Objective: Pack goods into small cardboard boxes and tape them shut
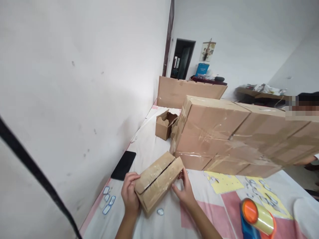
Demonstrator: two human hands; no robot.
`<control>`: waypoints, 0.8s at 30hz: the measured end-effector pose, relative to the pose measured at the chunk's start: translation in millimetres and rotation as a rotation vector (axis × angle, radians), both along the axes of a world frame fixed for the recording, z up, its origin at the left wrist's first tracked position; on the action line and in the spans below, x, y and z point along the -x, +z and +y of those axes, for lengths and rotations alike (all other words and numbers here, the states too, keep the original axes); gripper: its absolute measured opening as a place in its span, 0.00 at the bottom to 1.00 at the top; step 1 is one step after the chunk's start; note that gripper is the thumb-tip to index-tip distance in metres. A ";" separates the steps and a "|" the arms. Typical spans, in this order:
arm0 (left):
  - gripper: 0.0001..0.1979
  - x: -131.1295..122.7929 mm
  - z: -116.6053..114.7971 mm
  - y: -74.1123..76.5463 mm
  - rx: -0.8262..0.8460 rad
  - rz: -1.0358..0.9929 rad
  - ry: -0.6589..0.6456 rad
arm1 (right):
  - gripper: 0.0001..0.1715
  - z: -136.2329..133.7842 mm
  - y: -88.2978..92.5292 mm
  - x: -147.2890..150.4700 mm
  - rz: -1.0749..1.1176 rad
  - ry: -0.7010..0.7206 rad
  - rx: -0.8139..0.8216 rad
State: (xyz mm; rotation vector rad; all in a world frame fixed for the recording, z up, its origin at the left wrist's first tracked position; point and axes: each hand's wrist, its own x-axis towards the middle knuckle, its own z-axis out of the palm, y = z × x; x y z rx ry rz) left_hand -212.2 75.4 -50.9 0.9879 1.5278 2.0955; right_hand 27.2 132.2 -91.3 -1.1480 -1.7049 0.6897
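A small closed cardboard box (158,179) lies on the table with a dark seam between its two top flaps. My left hand (129,194) grips its near left end, fingers curled over the top edge. My right hand (185,191) presses against its right end with the fingers bent around the corner. A few small white stickers (109,200) lie on the cloth beside my left hand, and one more sticker (160,211) sits just under the box.
A stack of large taped cartons (231,132) fills the table's right side. A small open box (164,124) stands behind them. A black phone (124,165) lies by the white wall. A tape dispenser (256,220) sits at lower right. A person is at the far right.
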 end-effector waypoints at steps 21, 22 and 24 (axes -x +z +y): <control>0.15 -56.7 308.5 39.3 0.342 0.412 -0.520 | 0.36 -29.3 -34.9 -67.7 -0.027 0.086 0.409; 0.13 -62.6 309.6 42.5 0.339 0.418 -0.482 | 0.37 -31.3 -30.5 -64.4 0.004 0.071 0.413; 0.08 -73.9 305.4 50.2 0.306 0.426 -0.425 | 0.41 -36.2 -17.6 -54.7 0.099 0.062 0.407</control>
